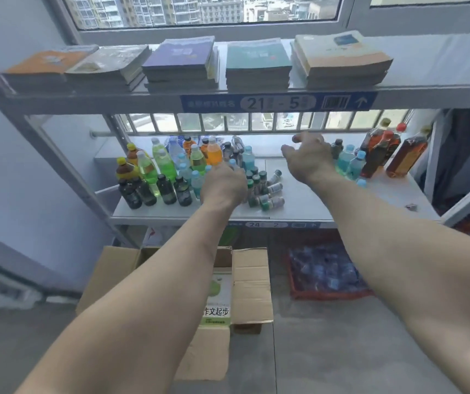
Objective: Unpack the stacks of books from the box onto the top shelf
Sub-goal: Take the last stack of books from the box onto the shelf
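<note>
Five book stacks already sit on the top shelf, one book still in the box — both grips, left hand and right hand, hang relaxed and empty over the bottles, which a careless downward reach could topple.

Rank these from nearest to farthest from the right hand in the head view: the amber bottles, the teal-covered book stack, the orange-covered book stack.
From the right hand:
1. Amber bottles, middle shelf, just to its right.
2. Teal-covered book stack, top shelf, above and slightly left.
3. Orange-covered book stack, top shelf, far left end.
</note>
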